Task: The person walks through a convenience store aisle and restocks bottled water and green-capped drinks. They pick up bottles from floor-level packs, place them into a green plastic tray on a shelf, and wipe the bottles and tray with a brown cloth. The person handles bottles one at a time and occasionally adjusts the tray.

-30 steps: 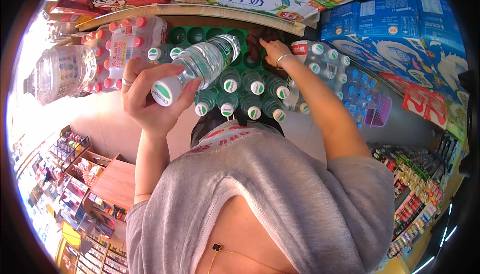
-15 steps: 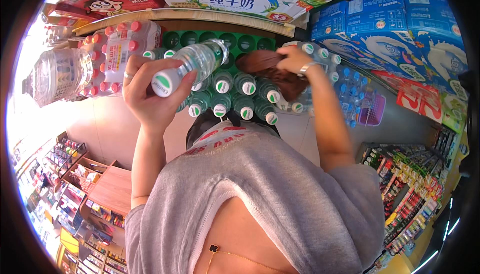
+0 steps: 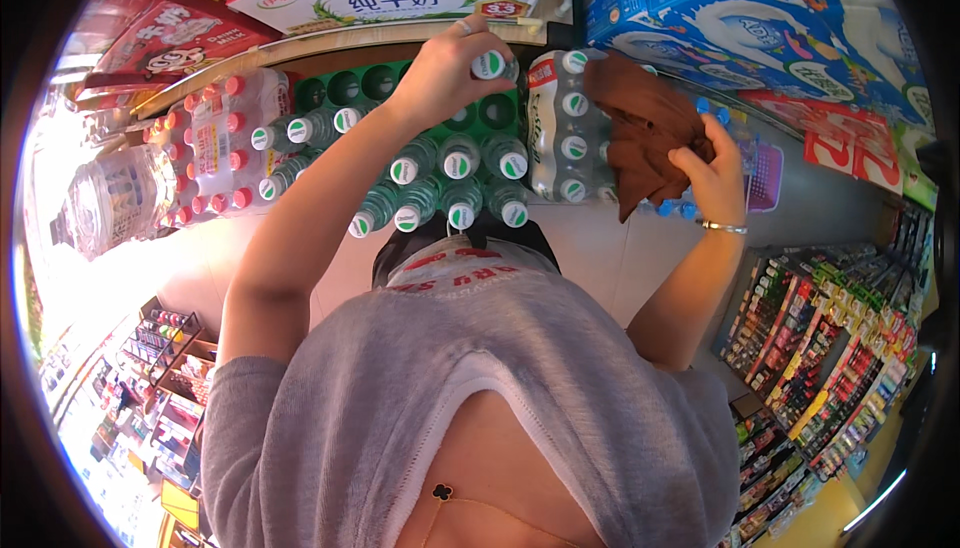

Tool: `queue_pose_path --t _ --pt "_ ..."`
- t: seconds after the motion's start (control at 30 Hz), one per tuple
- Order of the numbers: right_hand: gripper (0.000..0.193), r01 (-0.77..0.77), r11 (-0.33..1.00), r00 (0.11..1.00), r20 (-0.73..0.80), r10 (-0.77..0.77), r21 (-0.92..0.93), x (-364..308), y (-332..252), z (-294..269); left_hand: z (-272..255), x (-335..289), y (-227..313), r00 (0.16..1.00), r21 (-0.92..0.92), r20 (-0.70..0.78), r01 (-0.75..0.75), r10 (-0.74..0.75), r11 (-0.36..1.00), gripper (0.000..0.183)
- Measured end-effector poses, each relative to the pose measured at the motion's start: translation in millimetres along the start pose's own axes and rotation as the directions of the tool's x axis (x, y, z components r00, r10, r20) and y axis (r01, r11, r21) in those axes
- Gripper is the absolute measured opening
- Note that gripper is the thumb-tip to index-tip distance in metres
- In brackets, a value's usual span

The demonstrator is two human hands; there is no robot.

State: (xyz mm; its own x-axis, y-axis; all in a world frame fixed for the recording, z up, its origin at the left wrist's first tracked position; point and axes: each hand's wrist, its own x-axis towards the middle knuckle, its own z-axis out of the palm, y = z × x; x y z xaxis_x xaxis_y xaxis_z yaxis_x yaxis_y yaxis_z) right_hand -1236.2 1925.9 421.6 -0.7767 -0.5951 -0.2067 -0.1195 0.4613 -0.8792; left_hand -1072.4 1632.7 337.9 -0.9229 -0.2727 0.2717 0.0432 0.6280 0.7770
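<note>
The left hand [image 3: 445, 70] has its grip round a clear, white-capped plastic bottle [image 3: 488, 65] (long axis foreshortened), toward two o'clock on the green plastic crate [image 3: 480, 128]; the right hand [image 3: 718, 170], at three, clutches brown cloth [image 3: 650, 138].

Near the far right corner of the green crate [image 3: 497, 110], most of a bottle [image 3: 490, 65] is hidden by the left hand [image 3: 450, 68]. Blue-capped bottles [image 3: 703, 105] are partly covered by a brown cloth [image 3: 650, 133]; blue cartons [image 3: 740, 33] are cropped by the frame's upper edge; racked goods [image 3: 825, 348] are too small to be identified.
</note>
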Motion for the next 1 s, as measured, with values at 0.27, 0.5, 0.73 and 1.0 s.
queue_pose_path --t 0.27,0.5,0.73,1.0 --pt "0.026 0.011 1.0 1.0 -0.01 -0.011 -0.014 -22.0 18.1 -15.0 40.6 34.0 -19.7 0.982 0.175 0.19 -0.026 -0.008 0.984 0.024" --pt "0.029 -0.025 0.999 0.999 0.04 0.026 -0.02 -20.6 15.1 -11.4 43.3 18.6 -18.8 0.96 0.217 0.126 0.221 -0.252 0.951 0.038" --pt "0.034 0.039 0.998 0.998 0.051 -0.041 0.05 -11.2 10.9 -10.4 37.3 -32.5 41.9 0.86 0.257 0.428 0.179 -0.278 0.95 0.055" --pt "0.029 0.171 0.982 0.971 0.156 -0.181 0.075 6.3 -19.1 11.8 34.1 -40.5 59.9 0.913 0.156 0.305 0.233 -0.271 0.96 0.031"
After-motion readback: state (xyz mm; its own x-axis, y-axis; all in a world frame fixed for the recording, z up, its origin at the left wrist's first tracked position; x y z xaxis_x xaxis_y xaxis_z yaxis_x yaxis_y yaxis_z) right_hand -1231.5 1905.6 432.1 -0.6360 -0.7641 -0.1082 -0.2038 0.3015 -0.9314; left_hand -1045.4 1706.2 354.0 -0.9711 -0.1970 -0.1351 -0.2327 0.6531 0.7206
